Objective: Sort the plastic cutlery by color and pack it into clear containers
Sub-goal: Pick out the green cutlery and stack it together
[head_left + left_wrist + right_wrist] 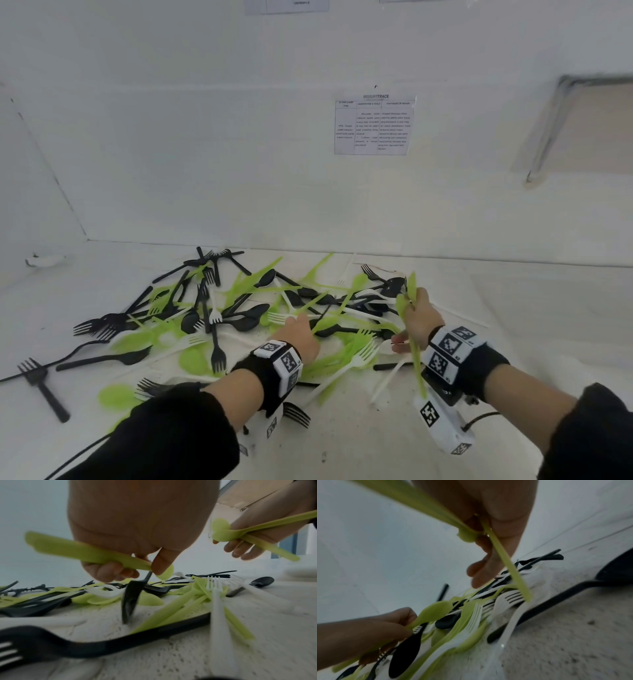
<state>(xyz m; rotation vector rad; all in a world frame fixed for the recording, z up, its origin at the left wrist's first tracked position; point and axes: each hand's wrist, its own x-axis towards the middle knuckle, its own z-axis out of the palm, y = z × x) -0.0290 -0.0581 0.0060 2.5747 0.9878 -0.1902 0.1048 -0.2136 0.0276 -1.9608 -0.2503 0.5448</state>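
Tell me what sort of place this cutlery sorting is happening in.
Probably a staged data-recording booth, not a kitchen: bare white walls enclose a white textured tabletop, a printed instruction sheet is stuck on the back wall, and both wrists wear black bands with square coded markers.

White tabletop [445, 455], printed sheet [374, 125] on white wall [205, 137], black cable [479, 418]
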